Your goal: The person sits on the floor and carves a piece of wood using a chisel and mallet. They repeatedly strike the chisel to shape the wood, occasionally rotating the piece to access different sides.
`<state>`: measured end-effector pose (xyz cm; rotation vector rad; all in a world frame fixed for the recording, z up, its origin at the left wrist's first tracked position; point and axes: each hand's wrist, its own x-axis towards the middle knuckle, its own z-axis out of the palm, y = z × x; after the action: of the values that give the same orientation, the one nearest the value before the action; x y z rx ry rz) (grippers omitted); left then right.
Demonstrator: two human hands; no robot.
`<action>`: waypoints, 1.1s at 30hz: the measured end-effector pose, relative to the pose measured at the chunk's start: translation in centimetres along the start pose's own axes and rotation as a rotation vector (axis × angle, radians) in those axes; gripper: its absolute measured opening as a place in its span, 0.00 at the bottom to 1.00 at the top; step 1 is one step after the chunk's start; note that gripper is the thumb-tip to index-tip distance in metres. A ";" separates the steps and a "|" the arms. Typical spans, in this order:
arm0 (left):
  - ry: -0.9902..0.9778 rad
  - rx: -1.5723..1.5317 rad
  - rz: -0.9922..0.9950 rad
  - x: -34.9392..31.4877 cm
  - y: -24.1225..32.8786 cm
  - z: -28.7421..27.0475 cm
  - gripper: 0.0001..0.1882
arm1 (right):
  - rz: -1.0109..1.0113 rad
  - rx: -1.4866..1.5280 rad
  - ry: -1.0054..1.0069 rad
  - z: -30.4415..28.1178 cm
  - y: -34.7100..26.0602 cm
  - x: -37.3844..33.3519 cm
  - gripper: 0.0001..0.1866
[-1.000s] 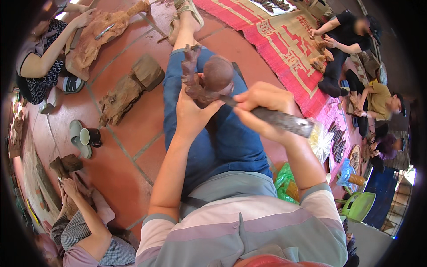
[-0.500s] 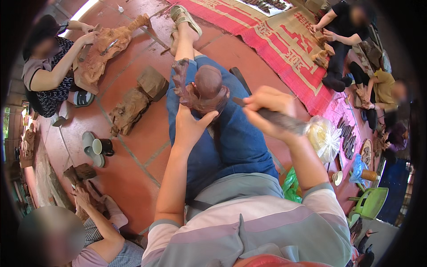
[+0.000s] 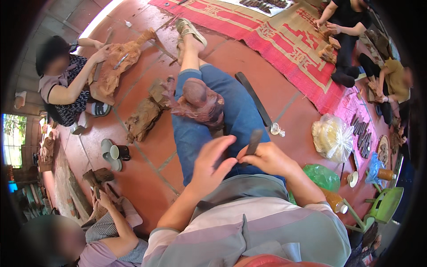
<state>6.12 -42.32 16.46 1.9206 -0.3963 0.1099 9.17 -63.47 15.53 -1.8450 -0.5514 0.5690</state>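
Over the lap, right hand (image 3: 267, 159) grips a dark tool (image 3: 254, 141); left hand (image 3: 214, 161) half-curled, empty.

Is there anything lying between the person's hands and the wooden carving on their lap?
Nothing visible does. The left hand and the right hand, which grips a dark tool, sit apart from the reddish wooden carving; only bare blue jeans lie between them.

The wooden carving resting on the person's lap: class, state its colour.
The wooden carving is reddish brown, seen best in the head view, lying on blue trousers.
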 end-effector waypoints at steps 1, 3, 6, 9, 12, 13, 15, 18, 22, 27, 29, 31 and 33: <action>-0.065 -0.098 -0.013 0.0 -0.2 0.7 0.18 | -0.082 -0.048 -0.031 0.4 0.0 0.4 0.09; -0.163 -0.143 -0.116 -0.3 -0.2 1.5 0.13 | -0.215 -0.207 -0.016 1.6 1.5 0.8 0.09; -0.127 -0.321 -0.154 -0.1 -0.1 0.9 0.10 | -0.212 -0.078 -0.048 1.4 -0.5 1.4 0.09; -0.043 -0.556 -0.242 -0.9 0.1 -0.3 0.10 | -0.123 0.026 -0.081 1.0 -1.2 1.6 0.08; 0.100 -0.657 -0.227 -1.7 0.8 -1.6 0.10 | -0.121 0.084 -0.105 0.8 -0.8 2.1 0.08; 0.200 -0.740 -0.228 -1.8 0.8 -2.3 0.10 | -0.108 0.133 -0.093 0.5 -0.6 2.0 0.08; 0.400 -0.901 -0.226 -2.0 0.7 -4.1 0.11 | -0.008 0.252 0.006 -0.3 -0.3 2.6 0.06; 0.509 -0.704 -0.329 -0.8 0.6 -7.1 0.14 | -0.125 0.263 0.349 -1.6 0.1 5.5 0.10; 0.549 -0.459 -0.427 2.7 -0.6 -7.5 0.22 | -0.293 0.253 0.545 -2.3 1.2 12.5 0.22; 0.583 -0.038 -0.347 6.0 -1.8 -5.5 0.16 | -0.230 0.428 0.270 -0.6 4.9 16.2 0.25; 0.583 0.142 -0.383 6.4 -1.4 -5.4 0.12 | -0.176 0.341 0.298 0.2 4.4 15.4 0.25; 0.651 0.185 -0.330 6.6 -2.3 -5.6 0.10 | -0.173 0.348 0.280 0.0 4.1 15.0 0.24; 0.620 0.224 -0.339 7.2 -3.0 -6.0 0.11 | -0.162 0.332 0.282 -0.1 4.1 14.4 0.24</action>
<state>14.52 -37.41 17.98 2.0248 0.3694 0.5259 20.89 -55.96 9.90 -1.5156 -0.3858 0.2659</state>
